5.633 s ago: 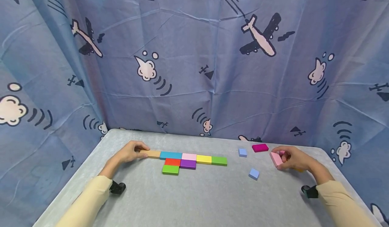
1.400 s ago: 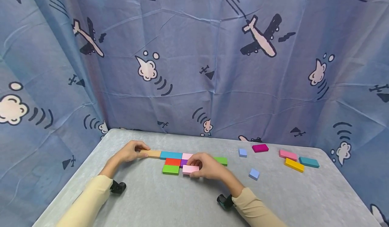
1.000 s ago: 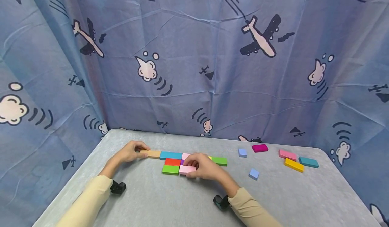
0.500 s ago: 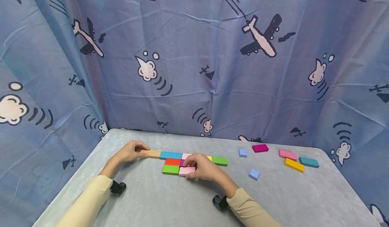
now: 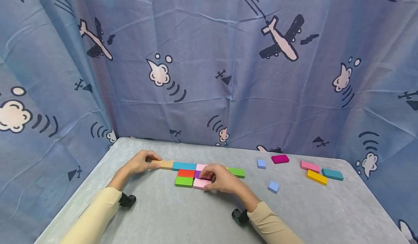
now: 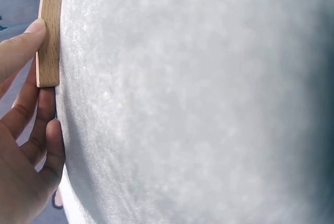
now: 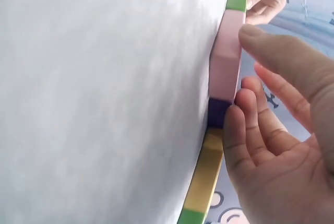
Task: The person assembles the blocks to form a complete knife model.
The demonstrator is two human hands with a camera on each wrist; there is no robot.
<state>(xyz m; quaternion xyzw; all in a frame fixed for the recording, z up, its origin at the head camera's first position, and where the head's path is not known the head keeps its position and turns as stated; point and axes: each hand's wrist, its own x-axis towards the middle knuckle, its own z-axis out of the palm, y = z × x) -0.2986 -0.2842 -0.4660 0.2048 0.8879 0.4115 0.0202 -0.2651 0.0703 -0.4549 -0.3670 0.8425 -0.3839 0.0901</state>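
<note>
In the head view my left hand (image 5: pixel 142 162) pinches the left end of a plain wooden block (image 5: pixel 164 164); in the left wrist view its thumb lies on that block (image 6: pixel 50 51). My right hand (image 5: pixel 222 180) holds a light pink block (image 5: pixel 200 184) between thumb and fingers, flat on the table. This block lies just right of a green block (image 5: pixel 184 182) and in front of a purple block (image 5: pixel 197 174), partly hidden by the fingers. A red block (image 5: pixel 186 173) and a blue block (image 5: pixel 184 166) adjoin them. In the right wrist view a yellow block (image 7: pixel 206 172) shows past the purple one.
Another green block (image 5: pixel 236 172) ends the row at the right. Farther right lie two small light-blue blocks, one nearer (image 5: pixel 273 187), a magenta block (image 5: pixel 280 159), a pink block (image 5: pixel 309 166), a yellow-orange block (image 5: pixel 316 177) and a teal block (image 5: pixel 332 174). A patterned curtain (image 5: pixel 196 73) hangs behind.
My right hand has carried the light pink block from the table's right side to beside the front green block, then slid it left against it. The left hand has stayed on the wooden block.
</note>
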